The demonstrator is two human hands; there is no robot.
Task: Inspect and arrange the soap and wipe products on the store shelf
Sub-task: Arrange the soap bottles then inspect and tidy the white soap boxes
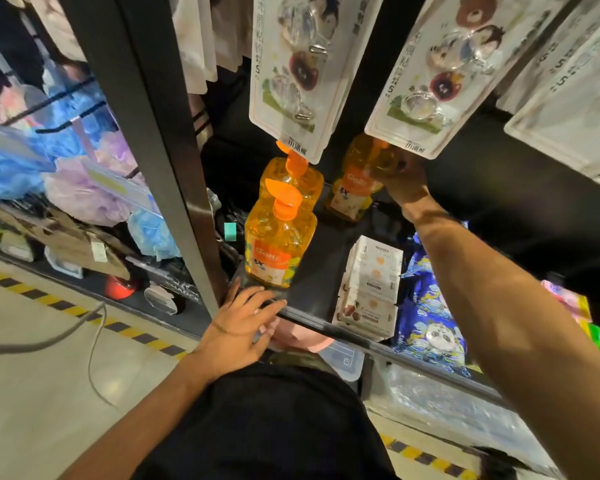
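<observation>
A soap bottle [352,197] at the back of the shelf [326,323] was held at its shoulder by the right hand [400,178], grip curled round it. The left hand [243,323], grip spread, was rested on the front edge. A slow, upright draw was judged best. Hanging hook packs [426,81] were crowded over the pump, with two more bottles [278,244] just beside and wipe packs [371,289] nearer the front.

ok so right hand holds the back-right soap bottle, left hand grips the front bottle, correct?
No. In the head view the left hand lies open on the shelf edge below the front bottle, gripping nothing. The right hand does hold the back-right soap bottle.
</observation>
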